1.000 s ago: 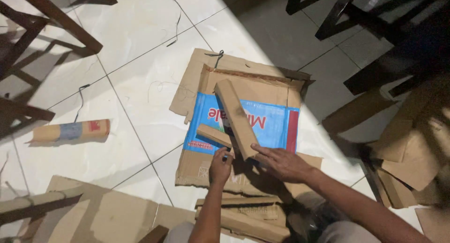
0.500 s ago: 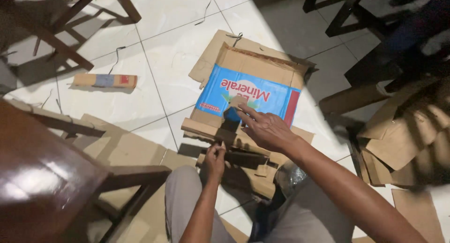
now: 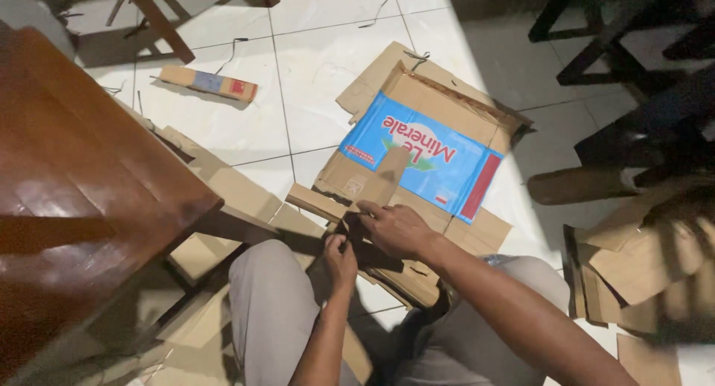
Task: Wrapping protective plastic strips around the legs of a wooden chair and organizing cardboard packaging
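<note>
Right hand (image 3: pixel 395 228) fingers pinch cardboard strip (image 3: pixel 383 179); left hand (image 3: pixel 339 258) fingers closed on strip's lower end, dim. Risk: strip buckles or slips over flattened box (image 3: pixel 428 144)

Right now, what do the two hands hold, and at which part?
Both hands, left hand and right hand, grip a folded cardboard strip at its near, lower end; the exact finger contact is shadowed.

I count my two hands, left (image 3: pixel 340 258) and right (image 3: pixel 395 228), one blue-printed flattened carton (image 3: pixel 436 144), one rolled cardboard tube (image 3: pixel 208 83) far left, and one wooden table (image 3: pixel 82 185) near left.
</note>
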